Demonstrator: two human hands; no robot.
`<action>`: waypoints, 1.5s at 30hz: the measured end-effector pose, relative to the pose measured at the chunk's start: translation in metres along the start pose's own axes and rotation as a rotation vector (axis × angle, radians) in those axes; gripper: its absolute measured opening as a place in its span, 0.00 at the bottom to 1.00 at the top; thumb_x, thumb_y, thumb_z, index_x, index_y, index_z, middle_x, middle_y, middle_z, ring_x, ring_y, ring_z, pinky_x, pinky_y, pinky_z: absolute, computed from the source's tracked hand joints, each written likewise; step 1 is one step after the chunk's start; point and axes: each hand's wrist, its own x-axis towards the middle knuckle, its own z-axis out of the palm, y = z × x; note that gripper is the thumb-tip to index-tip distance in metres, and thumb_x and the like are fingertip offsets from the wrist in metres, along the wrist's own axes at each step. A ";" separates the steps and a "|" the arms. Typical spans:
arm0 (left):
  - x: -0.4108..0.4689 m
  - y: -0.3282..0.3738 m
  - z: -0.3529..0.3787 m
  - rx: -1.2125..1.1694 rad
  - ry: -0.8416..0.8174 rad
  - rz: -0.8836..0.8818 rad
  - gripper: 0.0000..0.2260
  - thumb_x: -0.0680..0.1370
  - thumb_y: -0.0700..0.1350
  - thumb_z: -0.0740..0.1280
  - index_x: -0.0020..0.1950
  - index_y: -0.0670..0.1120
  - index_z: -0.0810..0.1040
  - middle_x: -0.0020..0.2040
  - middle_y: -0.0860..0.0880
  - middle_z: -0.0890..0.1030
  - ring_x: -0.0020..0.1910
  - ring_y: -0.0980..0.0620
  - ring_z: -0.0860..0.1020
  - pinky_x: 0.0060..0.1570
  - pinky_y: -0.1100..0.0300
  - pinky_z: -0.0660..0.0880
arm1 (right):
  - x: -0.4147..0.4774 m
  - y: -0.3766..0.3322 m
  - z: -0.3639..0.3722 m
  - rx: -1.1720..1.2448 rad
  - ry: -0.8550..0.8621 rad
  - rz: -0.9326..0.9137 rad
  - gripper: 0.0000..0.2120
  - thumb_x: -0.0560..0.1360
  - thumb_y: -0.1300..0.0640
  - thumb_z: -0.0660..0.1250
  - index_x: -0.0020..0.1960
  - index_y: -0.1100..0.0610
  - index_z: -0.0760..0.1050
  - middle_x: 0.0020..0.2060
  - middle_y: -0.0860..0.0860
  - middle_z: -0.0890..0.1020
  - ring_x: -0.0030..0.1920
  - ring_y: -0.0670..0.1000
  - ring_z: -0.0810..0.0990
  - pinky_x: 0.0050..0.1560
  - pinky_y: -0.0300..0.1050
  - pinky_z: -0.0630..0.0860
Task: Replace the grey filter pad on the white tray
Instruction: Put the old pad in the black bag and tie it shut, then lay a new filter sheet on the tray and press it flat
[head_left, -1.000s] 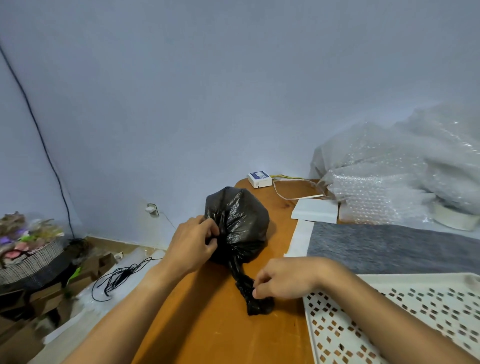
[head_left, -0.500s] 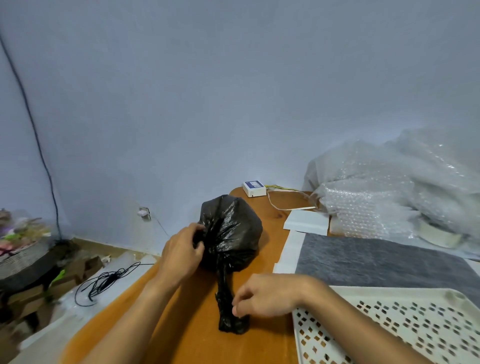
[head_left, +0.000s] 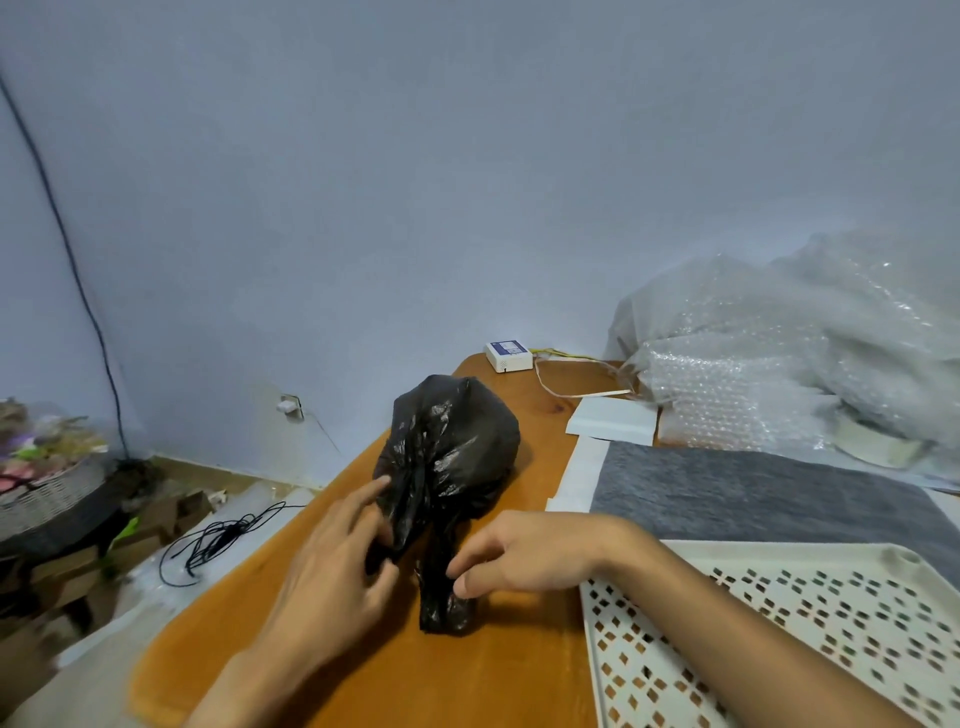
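A tied black plastic bag (head_left: 452, 447) lies on the orange wooden table (head_left: 498, 680). My left hand (head_left: 332, 566) touches the bag's left side with its fingers spread. Around the bag's twisted neck (head_left: 441, 597), my right hand (head_left: 524, 556) pinches with curled fingers. To the right, the grey filter pad (head_left: 753, 499) lies flat on a white sheet (head_left: 576, 467). The perforated white tray (head_left: 810, 623) sits in front of the pad, under my right forearm, with no pad on it.
Bubble wrap (head_left: 779, 358) is heaped at the back right, partly over a roll of tape (head_left: 872, 447). A small white device (head_left: 509, 356) with wires and a white folded sheet (head_left: 610, 421) lie behind the bag. On the floor left are a black cable (head_left: 218, 535) and a basket (head_left: 52, 467).
My left hand has loosened from gripping the bag's body and its fingers have spread. My right hand stays at the twisted neck. The camera has tilted slightly.
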 end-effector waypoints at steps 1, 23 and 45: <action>-0.005 0.001 0.002 -0.018 -0.034 0.023 0.07 0.74 0.51 0.66 0.48 0.60 0.69 0.71 0.61 0.69 0.64 0.62 0.71 0.61 0.59 0.74 | 0.001 -0.001 0.002 0.000 -0.004 -0.003 0.20 0.82 0.46 0.62 0.72 0.49 0.74 0.69 0.47 0.77 0.68 0.47 0.74 0.71 0.46 0.68; 0.008 0.129 -0.015 -0.352 -0.105 0.029 0.05 0.78 0.55 0.67 0.46 0.58 0.73 0.39 0.58 0.79 0.39 0.58 0.78 0.36 0.60 0.74 | -0.108 0.068 -0.016 -0.036 0.450 0.326 0.14 0.82 0.51 0.62 0.64 0.53 0.79 0.60 0.50 0.83 0.58 0.50 0.80 0.63 0.52 0.76; 0.056 0.191 0.028 -0.124 -0.590 -0.058 0.11 0.77 0.59 0.69 0.58 0.66 0.73 0.48 0.58 0.80 0.46 0.61 0.79 0.42 0.70 0.74 | -0.253 0.183 -0.008 0.434 0.772 0.506 0.11 0.78 0.43 0.65 0.53 0.46 0.83 0.46 0.42 0.87 0.50 0.45 0.85 0.60 0.48 0.79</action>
